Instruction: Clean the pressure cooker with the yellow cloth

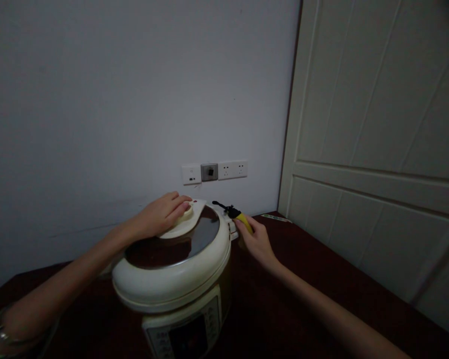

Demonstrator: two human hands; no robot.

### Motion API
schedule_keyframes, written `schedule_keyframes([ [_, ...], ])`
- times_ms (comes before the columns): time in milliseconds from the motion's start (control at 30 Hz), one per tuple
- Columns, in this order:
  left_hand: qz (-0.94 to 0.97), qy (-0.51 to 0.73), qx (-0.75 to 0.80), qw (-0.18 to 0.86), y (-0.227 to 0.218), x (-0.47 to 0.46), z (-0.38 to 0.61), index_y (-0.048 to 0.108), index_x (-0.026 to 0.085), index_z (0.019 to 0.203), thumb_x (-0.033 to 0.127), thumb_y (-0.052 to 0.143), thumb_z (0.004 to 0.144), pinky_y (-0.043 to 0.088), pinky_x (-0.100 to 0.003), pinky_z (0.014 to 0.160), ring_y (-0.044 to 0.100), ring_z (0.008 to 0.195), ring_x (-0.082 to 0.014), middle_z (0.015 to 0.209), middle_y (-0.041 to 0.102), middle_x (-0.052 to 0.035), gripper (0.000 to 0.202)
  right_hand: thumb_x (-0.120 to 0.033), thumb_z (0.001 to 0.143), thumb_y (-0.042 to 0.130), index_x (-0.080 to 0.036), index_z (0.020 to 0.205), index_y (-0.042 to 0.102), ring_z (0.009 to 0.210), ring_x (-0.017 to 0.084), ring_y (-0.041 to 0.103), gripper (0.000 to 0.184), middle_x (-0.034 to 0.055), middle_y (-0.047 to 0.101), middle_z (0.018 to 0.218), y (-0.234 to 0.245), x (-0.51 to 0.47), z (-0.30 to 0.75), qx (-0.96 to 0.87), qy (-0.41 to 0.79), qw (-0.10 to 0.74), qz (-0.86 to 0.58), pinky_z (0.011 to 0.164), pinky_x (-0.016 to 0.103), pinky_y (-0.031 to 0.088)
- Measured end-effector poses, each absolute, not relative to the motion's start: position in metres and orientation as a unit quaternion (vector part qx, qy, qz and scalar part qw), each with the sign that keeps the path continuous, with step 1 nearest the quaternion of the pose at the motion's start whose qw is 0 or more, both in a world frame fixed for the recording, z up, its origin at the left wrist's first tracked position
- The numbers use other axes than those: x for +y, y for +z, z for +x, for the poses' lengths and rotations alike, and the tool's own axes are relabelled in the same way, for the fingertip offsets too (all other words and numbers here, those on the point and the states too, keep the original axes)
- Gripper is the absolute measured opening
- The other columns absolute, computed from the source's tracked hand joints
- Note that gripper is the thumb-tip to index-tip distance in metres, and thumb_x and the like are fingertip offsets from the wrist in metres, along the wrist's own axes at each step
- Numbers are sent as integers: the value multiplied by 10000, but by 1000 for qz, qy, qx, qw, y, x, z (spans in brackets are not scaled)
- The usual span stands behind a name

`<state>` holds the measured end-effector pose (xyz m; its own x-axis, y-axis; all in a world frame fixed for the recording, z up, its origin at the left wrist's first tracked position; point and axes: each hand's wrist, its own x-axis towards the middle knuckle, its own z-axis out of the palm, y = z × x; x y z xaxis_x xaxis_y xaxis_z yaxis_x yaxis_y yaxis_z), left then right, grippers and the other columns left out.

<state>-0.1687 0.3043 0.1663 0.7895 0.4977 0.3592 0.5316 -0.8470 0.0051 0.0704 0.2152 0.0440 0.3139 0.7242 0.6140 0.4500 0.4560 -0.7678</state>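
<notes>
The left grip (160, 215) is curling over the cream knob (187, 213) on the lid of an electric pressure cooker (172, 284), its fingers pressing together on top. The right grip (256, 243) is pinching a yellow-handled tool (244, 223) with a black end, just beside the cooker's rim. The cooker is standing on a dark red desk (277, 279), with wall sockets (215, 171) beyond it and a cream door (374, 149) to the right.

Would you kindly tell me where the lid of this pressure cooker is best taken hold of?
Grip the cream handle on top of the lid, coming from the left as the left hand does: the handle stands proud of the dark, rounded lid, so fingers can close over it.
</notes>
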Motion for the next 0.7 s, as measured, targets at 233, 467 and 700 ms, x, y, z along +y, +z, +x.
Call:
schedule_keyframes([
  [233,-945,-185,-264,56,165,306,-169,562,173,1169,419,217,941,406,-356,882,542,957,-208,1009,598,-103,481,-381,852,497,-161,1018,654,880,217,608,317,70,680,972,47,185,81,-616,57,588,-521,799,318,462],
  [467,-942,-190,-268,72,164,305,-168,585,184,1113,409,224,938,409,-343,856,544,934,-203,997,606,-94,460,-404,857,455,-160,826,611,635,137,502,291,-2,589,704,92,237,91,-661,22,527,-534,602,236,396],
  [700,-939,-197,-269,84,161,307,-168,589,190,1080,422,209,941,408,-350,843,545,919,-209,984,600,-96,467,-300,899,429,-181,1143,587,1005,219,583,314,106,639,1118,70,205,64,-740,-10,489,-461,881,349,431],
])
